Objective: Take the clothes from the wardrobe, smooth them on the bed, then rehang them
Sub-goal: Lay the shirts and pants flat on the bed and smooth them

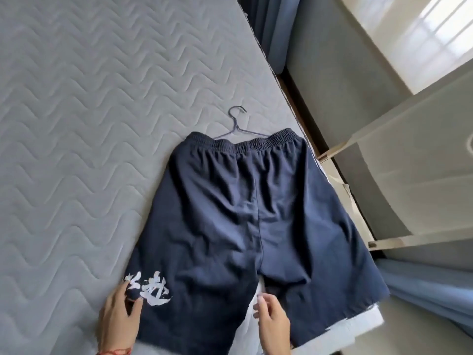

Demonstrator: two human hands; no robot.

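One pair of navy shorts (256,213) lies spread flat on the bed (76,124), waistband at the far end, with a wire hanger (236,124) poking out from that waistband. I judge the step in hand to be the smoothing. My left hand (119,316) sits at the near hem of the shorts, by the white printed characters (151,290), thumb and fingertips touching the cloth; whether it truly pinches the hem I cannot tell, the edge being blurred. My right hand (272,321) hangs relaxed and holding nothing at the crotch of the shorts, between the two legs.

To do this well, I would press both palms flat near the centre seam and sweep outward and toward the hems, since the creases fan out from the seat. Keeping the waistband still matters, so the hanger does not slip out.

As for containers, the wardrobe (409,149) stands beside the shorts, past the bed's edge, its pale doors open; I can see nothing of what hangs inside.
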